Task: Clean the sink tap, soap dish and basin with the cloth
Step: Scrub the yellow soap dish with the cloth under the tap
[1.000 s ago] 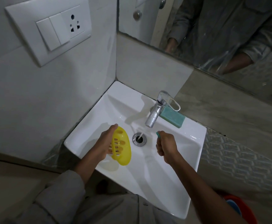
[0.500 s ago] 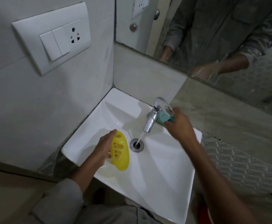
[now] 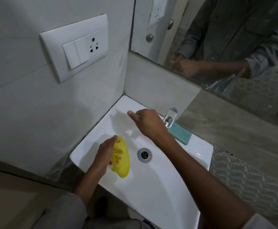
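My left hand [image 3: 104,153] grips a yellow slotted soap dish [image 3: 120,160], held on edge over the left side of the white basin [image 3: 176,176]. My right hand [image 3: 147,123] hovers over the basin's back left part, fingers curled round a green cloth [image 3: 139,115] of which only a small corner shows. The chrome tap [image 3: 169,118] stands just right of that hand, its spout partly hidden behind it. No water stream is visible. The drain [image 3: 144,154] lies between my arms.
A teal block [image 3: 180,136] lies on the basin's back ledge right of the tap. A switch and socket plate [image 3: 78,47] is on the left wall. A mirror [image 3: 217,38] hangs above the grey back ledge [image 3: 225,129].
My right hand left the tap lever and swung left over the basin's back corner. The water stream seen earlier is gone. My left hand keeps the soap dish in place.
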Motion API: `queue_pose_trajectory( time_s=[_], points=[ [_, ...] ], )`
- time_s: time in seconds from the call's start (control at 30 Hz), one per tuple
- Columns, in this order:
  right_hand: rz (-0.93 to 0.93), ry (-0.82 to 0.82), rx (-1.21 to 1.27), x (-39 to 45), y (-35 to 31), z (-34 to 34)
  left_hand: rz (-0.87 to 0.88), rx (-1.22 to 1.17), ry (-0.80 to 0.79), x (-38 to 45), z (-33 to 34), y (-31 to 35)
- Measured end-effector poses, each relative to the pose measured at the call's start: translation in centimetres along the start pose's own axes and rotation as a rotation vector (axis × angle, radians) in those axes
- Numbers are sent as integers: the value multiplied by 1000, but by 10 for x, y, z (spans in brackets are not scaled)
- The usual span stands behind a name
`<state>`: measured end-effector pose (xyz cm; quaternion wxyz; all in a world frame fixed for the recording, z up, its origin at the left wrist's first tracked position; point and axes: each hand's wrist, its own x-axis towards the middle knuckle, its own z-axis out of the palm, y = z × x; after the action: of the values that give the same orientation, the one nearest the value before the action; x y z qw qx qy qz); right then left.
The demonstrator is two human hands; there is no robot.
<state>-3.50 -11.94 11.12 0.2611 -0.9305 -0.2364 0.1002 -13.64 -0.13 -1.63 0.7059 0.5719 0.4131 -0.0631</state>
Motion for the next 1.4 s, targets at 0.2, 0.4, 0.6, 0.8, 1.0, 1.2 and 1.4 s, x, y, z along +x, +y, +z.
queue_pose_trajectory(
  time_s=[0.2, 0.4, 0.6, 0.8, 1.0, 1.2, 1.4],
  points=[
    [-27, -17, -4, 30, -9, 28, 21, -24, 58, -4, -16, 5],
    [58, 16, 133, 38, -10, 39, 52, -76, 102, 1, -29, 11],
    [110, 91, 200, 55, -8, 39, 78, -76, 81, 9, -33, 12],
    [89, 34, -318, 89, 11, 25, -6, -200, -5, 14, -32, 14],
    [112, 1, -565, 83, 28, 35, -83, -310, -50, 23, -24, 11],
    [-59, 200, -164, 30, 2, 15, -118, -328, -64, 25, -17, 14],
    [23, -335, 296, -97, 54, 28, -7, -99, -44, 21, -8, 14]
  ],
)
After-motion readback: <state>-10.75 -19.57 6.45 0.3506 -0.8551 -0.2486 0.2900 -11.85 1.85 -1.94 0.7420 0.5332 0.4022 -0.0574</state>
